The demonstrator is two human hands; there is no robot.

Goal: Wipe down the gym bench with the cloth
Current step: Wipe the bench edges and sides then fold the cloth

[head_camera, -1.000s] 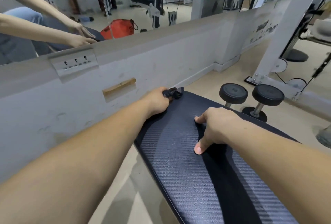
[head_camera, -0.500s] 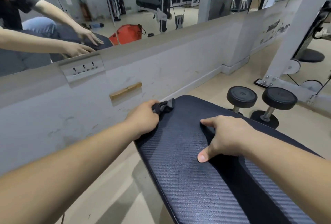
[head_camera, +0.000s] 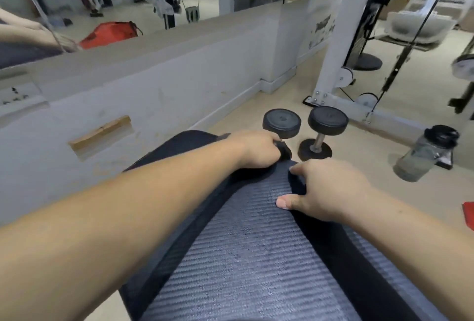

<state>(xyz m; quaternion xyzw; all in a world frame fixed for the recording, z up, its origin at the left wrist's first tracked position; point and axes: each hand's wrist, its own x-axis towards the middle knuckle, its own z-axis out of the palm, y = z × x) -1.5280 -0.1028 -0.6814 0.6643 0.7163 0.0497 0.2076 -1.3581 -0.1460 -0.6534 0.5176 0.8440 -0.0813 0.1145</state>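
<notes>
Black cloth [head_camera: 283,151] bunched in left hand [head_camera: 256,150], fist closed on it, pressed at far right edge of bench [head_camera: 246,256]. Right hand [head_camera: 325,190] loosely curled, holding nothing, fingertips and thumb resting on bench pad just beside it. Dumbbells [head_camera: 318,128] on floor beyond.

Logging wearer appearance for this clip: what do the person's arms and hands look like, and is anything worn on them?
Both forearms are bare as far as the frame shows: no sleeves, gloves, watch, rings or bands visible. The left hand and right hand are uncovered, and the right thumbnail is short and unpainted. No markings or tattoos show.
</notes>
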